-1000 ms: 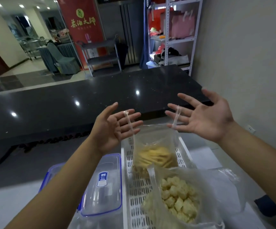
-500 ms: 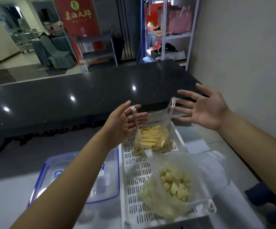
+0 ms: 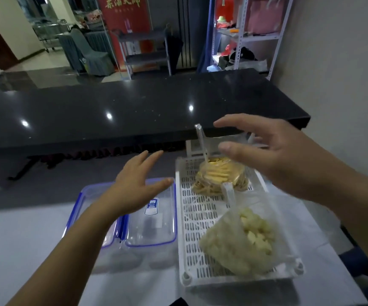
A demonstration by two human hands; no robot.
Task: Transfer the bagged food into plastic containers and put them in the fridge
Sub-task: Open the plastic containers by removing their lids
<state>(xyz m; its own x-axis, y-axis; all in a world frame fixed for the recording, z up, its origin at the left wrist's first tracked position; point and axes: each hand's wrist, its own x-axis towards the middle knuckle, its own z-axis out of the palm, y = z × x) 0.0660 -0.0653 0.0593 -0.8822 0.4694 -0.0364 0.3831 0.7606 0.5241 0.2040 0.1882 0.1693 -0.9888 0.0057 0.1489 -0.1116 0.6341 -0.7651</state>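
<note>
A clear bag of yellow strips (image 3: 219,176) sits at the far end of a white slotted tray (image 3: 192,221), one handle sticking up. A second clear bag of pale cubes (image 3: 244,237) lies at the tray's near end. Left of the tray stand two clear plastic containers with blue-edged lids (image 3: 154,217). My left hand (image 3: 134,184) hovers open above the containers, fingers straight, holding nothing. My right hand (image 3: 273,155) hangs open over the bag of strips, fingers spread; whether it touches the bag is unclear.
The tray and containers rest on a white table (image 3: 24,250). A long black counter (image 3: 123,109) runs across behind it. A grey wall stands to the right, and metal shelving (image 3: 244,34) with bags is at the back.
Both hands have let the handles of the strip bag go and the bag has settled into the tray. My left hand moved down and left over the containers; my right hand dropped lower.
</note>
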